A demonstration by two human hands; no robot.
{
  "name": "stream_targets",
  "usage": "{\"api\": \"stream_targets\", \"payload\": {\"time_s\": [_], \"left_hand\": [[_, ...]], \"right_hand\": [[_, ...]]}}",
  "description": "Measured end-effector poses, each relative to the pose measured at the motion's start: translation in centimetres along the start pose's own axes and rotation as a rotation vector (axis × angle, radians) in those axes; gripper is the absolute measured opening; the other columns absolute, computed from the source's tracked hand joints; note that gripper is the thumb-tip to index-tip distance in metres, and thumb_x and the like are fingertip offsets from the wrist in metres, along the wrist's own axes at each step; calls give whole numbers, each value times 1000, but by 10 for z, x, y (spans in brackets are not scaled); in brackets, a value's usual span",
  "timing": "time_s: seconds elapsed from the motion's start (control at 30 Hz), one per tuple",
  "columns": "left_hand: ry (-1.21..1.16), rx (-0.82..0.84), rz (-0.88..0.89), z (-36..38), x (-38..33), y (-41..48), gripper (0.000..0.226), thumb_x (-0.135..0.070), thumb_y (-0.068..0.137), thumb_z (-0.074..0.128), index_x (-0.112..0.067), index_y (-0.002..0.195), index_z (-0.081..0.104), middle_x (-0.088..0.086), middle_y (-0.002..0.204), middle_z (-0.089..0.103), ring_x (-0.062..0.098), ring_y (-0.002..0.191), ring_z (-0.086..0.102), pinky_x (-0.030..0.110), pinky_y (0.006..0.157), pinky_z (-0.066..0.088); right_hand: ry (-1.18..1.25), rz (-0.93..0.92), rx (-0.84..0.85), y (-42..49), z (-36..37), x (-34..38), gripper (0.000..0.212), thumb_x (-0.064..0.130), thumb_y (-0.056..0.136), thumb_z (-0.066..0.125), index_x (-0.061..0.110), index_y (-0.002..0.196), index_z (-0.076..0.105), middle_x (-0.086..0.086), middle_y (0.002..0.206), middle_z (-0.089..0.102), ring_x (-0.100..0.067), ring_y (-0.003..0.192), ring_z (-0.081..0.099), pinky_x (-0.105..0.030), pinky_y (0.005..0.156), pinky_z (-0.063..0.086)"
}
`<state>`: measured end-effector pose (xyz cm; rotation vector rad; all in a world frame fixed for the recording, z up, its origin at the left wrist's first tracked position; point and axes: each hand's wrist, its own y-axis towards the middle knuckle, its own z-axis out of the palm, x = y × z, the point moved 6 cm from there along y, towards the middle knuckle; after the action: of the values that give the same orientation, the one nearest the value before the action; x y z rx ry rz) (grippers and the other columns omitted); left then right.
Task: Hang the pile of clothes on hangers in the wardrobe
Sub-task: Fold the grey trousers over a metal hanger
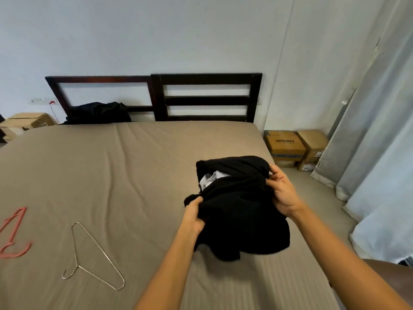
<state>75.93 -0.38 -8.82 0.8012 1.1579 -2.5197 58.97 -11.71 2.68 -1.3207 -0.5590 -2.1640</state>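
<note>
**Black shirt [237, 211] bunched in both hands**

Shirt was right of ctr in the frame, held over the bed [111, 175]. L hand [193, 212] gripped its lower-left edge w/ curled fingers; R hand [282, 191] pinched fabric at its right side. Wire hanger [93, 258] lay lower left on the bed, pink hanger [13, 233] at the left edge. Dark clothes [98, 113] sat upper left by the headboard [205, 97].
</note>
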Motion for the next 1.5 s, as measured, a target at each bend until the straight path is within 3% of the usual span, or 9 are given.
{"api": "stream_targets", "payload": {"time_s": [0.23, 0.47, 0.6, 0.77, 0.9, 1.07, 1.23, 1.37, 1.5], "left_hand": [[-119, -72, 273, 17, -58, 10, 22, 12, 80, 42, -2, 87, 58, 8, 79, 62, 19, 72, 55, 29, 63, 48], [98, -349, -28, -91, 42, 78, 47, 11, 89, 48, 3, 134, 41, 23, 124, 54, 34, 107, 55, 43, 93, 43], [490, -450, -173, -157, 101, 89, 26, -6, 86, 57, 2, 110, 51, 23, 86, 57, 25, 62, 47, 35, 63, 43], [1064, -676, 464, -153, 68, 77, 27, -10, 76, 72, -2, 97, 56, 24, 103, 56, 41, 94, 56, 44, 82, 46], [1557, -365, 1034, -102, 35, 83, 45, -11, 69, 75, -10, 110, 56, 7, 113, 56, 26, 106, 54, 39, 87, 47], [2325, 76, 597, -95, 34, 133, 56, -28, 80, 67, -23, 132, 46, 0, 138, 47, 22, 123, 50, 39, 103, 34], [2398, -1, 681, -93, 14, 134, 24, -21, 58, 82, -23, 69, 62, 0, 62, 64, 19, 58, 64, 29, 62, 49], [2123, 191, 780, -88, 24, 135, 45, -34, 69, 71, -16, 109, 58, 5, 109, 63, 27, 97, 61, 36, 83, 49], [2221, 294, 679, -81, 68, 137, 47, -33, 81, 64, -20, 124, 52, 3, 132, 48, 27, 120, 49, 33, 101, 37]], "right_hand": [[88, -49, -437, 4, -68, -19, 51, -20, 80, 43, 23, 104, 58, 6, 94, 70, -12, 84, 67, -26, 64, 57], [-267, 772, -613, -16, -145, -169, 27, 4, 96, 35, 13, 72, 43, -4, 55, 49, -16, 54, 42, -24, 48, 43], [-701, 728, -694, -26, -178, -204, 10, 3, 83, 58, 8, 83, 49, -22, 90, 62, -32, 74, 60, -37, 66, 46], [-1199, 365, -421, 10, -158, -211, 37, 5, 83, 63, -3, 118, 55, -22, 117, 57, -35, 108, 55, -35, 88, 41], [-1494, 280, 48, 40, -122, -241, 68, 24, 84, 63, 16, 145, 33, -14, 145, 36, -31, 136, 30, -38, 111, 23], [-1906, 504, 330, 24, -119, -276, 49, 24, 86, 54, 22, 134, 43, -5, 131, 50, -23, 126, 43, -38, 106, 30], [-1869, 681, 332, -3, -142, -282, 45, 22, 85, 53, 25, 129, 46, -1, 128, 52, -20, 123, 47, -36, 103, 33], [-1195, 757, -305, 8, -155, -262, 20, 28, 86, 59, 9, 93, 61, -10, 97, 63, -28, 98, 61, -31, 81, 47], [-622, 642, -911, 20, -180, -251, 79, 28, 74, 78, -9, 129, 34, -25, 128, 50, -38, 115, 53, -42, 93, 47]]}}
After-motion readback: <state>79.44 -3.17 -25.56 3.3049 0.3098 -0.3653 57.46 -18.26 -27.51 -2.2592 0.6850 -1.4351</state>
